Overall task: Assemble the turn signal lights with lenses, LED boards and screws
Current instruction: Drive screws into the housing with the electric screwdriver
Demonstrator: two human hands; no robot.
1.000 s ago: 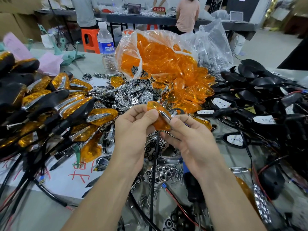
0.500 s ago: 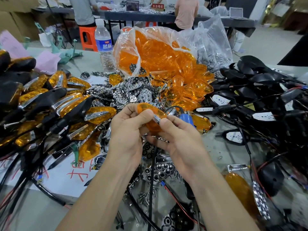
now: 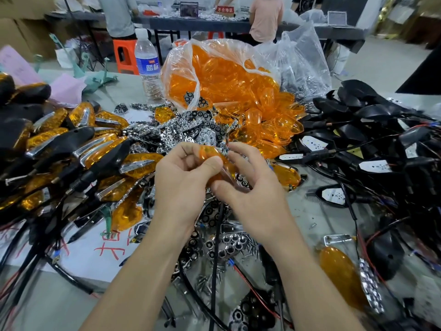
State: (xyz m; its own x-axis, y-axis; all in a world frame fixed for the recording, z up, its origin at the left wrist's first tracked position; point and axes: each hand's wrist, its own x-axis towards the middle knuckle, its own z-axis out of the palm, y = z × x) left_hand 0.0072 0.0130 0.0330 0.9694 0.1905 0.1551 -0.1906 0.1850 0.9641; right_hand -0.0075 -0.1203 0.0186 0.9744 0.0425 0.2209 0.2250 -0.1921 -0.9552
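Note:
My left hand (image 3: 183,182) pinches an orange lens (image 3: 210,156) between thumb and fingers at the centre of the head view. My right hand (image 3: 253,187) curls its fingers round the same lens from the right; what sits under the lens is hidden. Behind the hands lies a heap of chrome LED reflector boards (image 3: 181,132). An open plastic bag of orange lenses (image 3: 226,82) spills toward me. Black housings with wires (image 3: 372,139) pile up at the right. Assembled turn signals (image 3: 71,149) are stacked at the left. Loose screws (image 3: 248,249) lie below my wrists.
A water bottle (image 3: 148,65) stands behind the boards. A black screwdriver (image 3: 272,273) lies under my right forearm. An orange lens with a chrome strip (image 3: 343,275) sits at the lower right. White paper with red writing (image 3: 95,249) covers the lower-left table. People work at a far table.
Both hands have kept hold of the orange lens and turned it; my right fingers have spread and shifted over it. The chrome piece seen beside the lens earlier is now hidden.

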